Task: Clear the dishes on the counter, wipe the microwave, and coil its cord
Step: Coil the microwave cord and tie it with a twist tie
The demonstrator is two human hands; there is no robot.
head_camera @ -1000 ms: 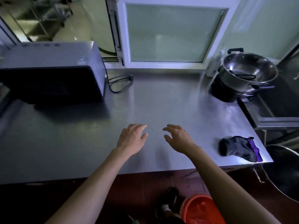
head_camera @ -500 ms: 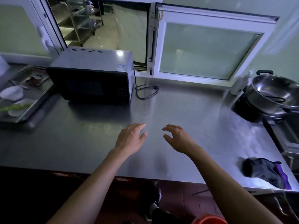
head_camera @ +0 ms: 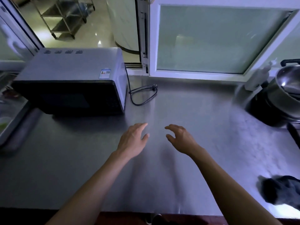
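Bare forearms, no sleeves; left grip (head_camera: pixel 133 141) and right grip (head_camera: pixel 181 138) ungloved.

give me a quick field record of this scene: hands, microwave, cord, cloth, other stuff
left hand: open, empty, over the counter
right hand: open, fingers loosely curved, empty
microwave: back left of counter, door closed
cord: loose loop on the counter right of the microwave, plug end lying free
cloth: dark, crumpled, near right front edge
tray: far left, contents mostly cut off
steel bowl: far right, on a dark pot
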